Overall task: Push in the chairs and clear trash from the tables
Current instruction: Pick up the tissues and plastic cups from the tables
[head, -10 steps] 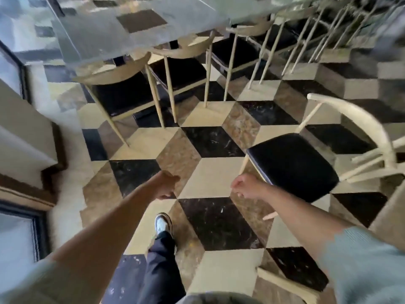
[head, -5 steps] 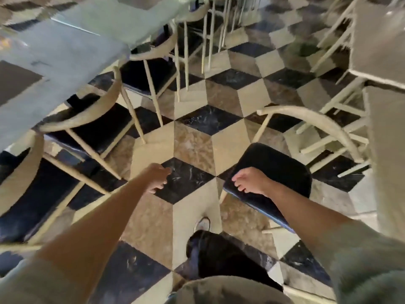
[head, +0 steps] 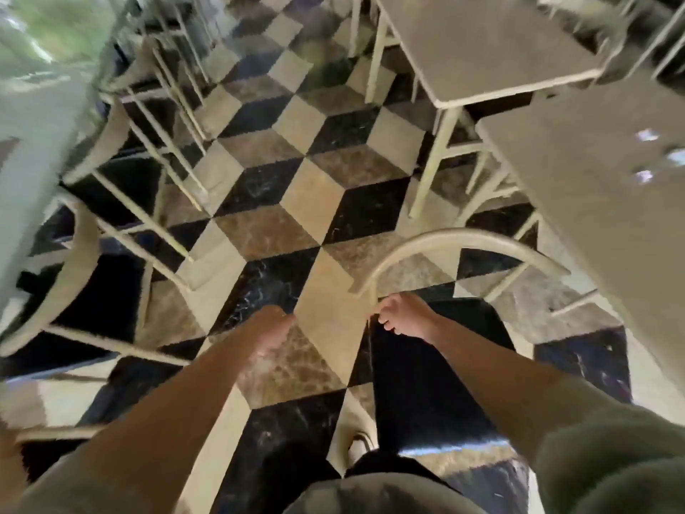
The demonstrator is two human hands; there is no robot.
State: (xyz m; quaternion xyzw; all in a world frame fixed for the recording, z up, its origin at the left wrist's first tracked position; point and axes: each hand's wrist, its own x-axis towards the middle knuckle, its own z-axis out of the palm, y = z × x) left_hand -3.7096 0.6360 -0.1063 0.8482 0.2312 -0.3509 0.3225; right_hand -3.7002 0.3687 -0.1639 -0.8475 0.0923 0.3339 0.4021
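A pulled-out chair with a black seat (head: 426,383) and a pale curved backrest (head: 463,241) stands in the aisle, just left of the grey table (head: 593,235) on the right. My right hand (head: 402,317) is curled at the left end of that backrest, where the rail meets its post, and seems to grip it. My left hand (head: 272,328) hangs over the floor to the chair's left, fingers closed with nothing in them. On the right table lie a few small shiny bits (head: 650,153), too blurred to identify.
Several pale chairs with black seats (head: 85,261) are lined along a long table (head: 26,161) on the left. Another small table (head: 482,46) stands at the back right. A checkered marble aisle (head: 307,202) runs between the rows. My shoe (head: 357,445) shows below.
The view has swung right and closer to the pulled-out chair. My right hand moved from the seat's edge to the left end of the backrest. My left hand stayed closed.
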